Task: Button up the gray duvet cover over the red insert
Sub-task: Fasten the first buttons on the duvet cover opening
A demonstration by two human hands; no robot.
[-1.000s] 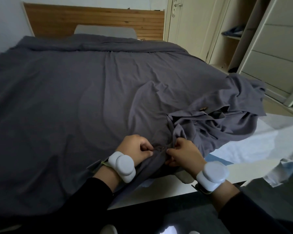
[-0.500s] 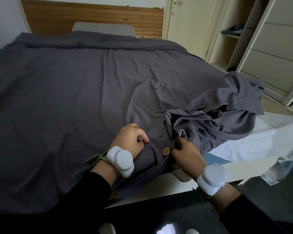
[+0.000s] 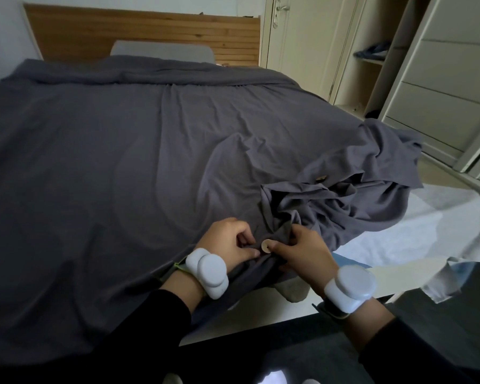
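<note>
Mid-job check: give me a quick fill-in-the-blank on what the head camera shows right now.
1. The round button sits directly ___ the left hand and right hand.
2. The duvet cover that both hands pinch is ___ in colour.
3. Its bunched part lies on the person's ___ side.
4. The headboard is made of ___.

Missing words: between; gray; right; wood.

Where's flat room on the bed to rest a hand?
The smooth duvet cover left of the left hand, up toward the pillow, lies flat. Crowded: around the button between both hands, and the bunched fabric beyond the right hand.
</note>
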